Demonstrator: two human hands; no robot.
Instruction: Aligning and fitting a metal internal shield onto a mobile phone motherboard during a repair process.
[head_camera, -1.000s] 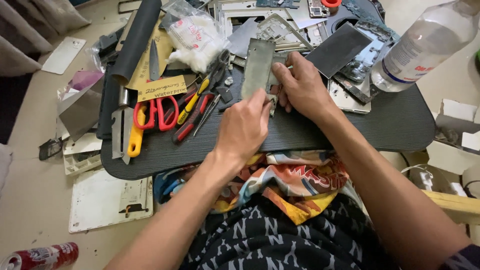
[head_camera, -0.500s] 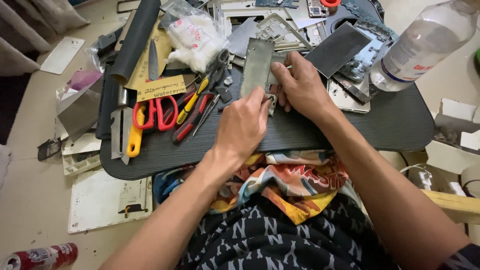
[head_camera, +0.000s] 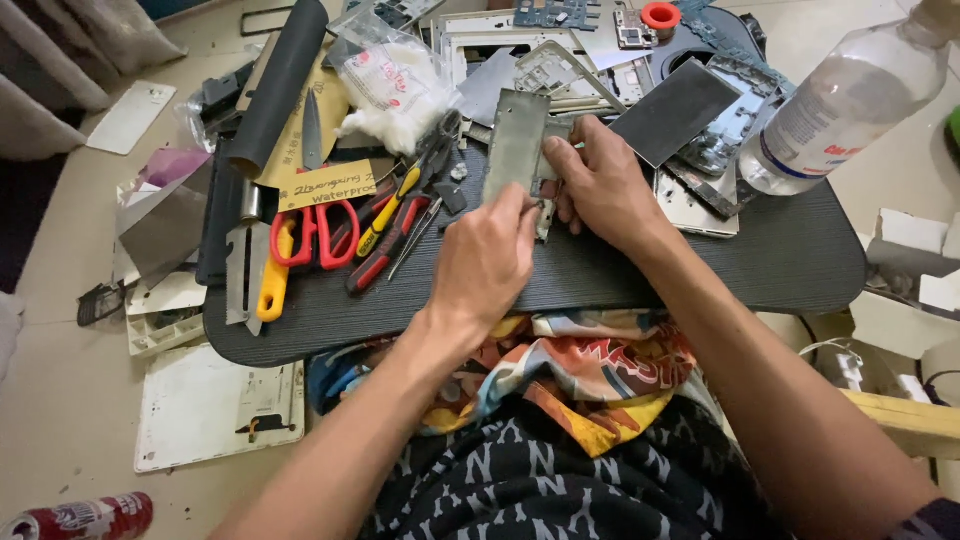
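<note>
Head view: left hand (head_camera: 487, 262) and right hand (head_camera: 598, 182) both clamp a grey metal plate (head_camera: 516, 146) mid-worktop (head_camera: 780, 260); clear bottle (head_camera: 835, 100), contents indiscernible, at right edge.

Both hands (head_camera: 540, 225) meet on the lap board (head_camera: 780, 260), scissors (head_camera: 310, 235) left, bottle (head_camera: 840, 100) right.

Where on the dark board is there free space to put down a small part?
The dark board is bare at its right end, below the plastic bottle, and along its near edge under the left hand. The left side, around the red scissors and pliers, is crowded.
</note>
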